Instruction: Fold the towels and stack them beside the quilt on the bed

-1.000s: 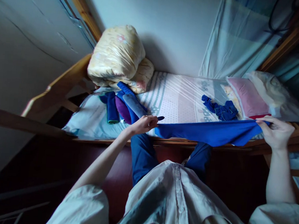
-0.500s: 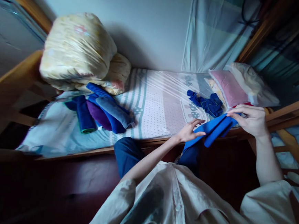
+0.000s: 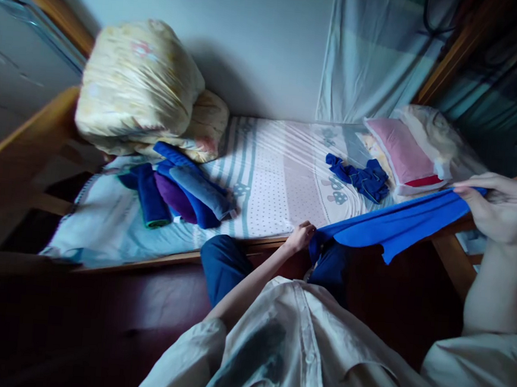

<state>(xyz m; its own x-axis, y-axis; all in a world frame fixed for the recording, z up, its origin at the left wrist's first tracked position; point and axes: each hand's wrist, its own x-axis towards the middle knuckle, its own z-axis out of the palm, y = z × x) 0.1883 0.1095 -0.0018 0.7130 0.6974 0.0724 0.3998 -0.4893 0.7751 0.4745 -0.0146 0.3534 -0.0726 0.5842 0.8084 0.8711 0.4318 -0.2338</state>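
A bright blue cloth is stretched between my two hands above my lap, its lower edge hanging loose. My left hand is closed on one end, close to the bed's front edge. At the far right my right hand pinches the other end, raised higher than the left. What kind of cloth item this is I cannot make out. Behind it on the bed lies a crumpled dark blue cloth. Several rolled blue, grey-blue and purple cloths lie together on the bed to the left.
The bed has a patterned sheet and wooden edges. A bulky yellow floral quilt is piled at its left end. A pink pillow lies at the right end, near a hanging curtain. My knees touch or nearly touch the bed's edge.
My hands have moved apart, the right outward to the right and the left slightly left. My left fingers have closed on the blue cloth, which is now pulled out long.
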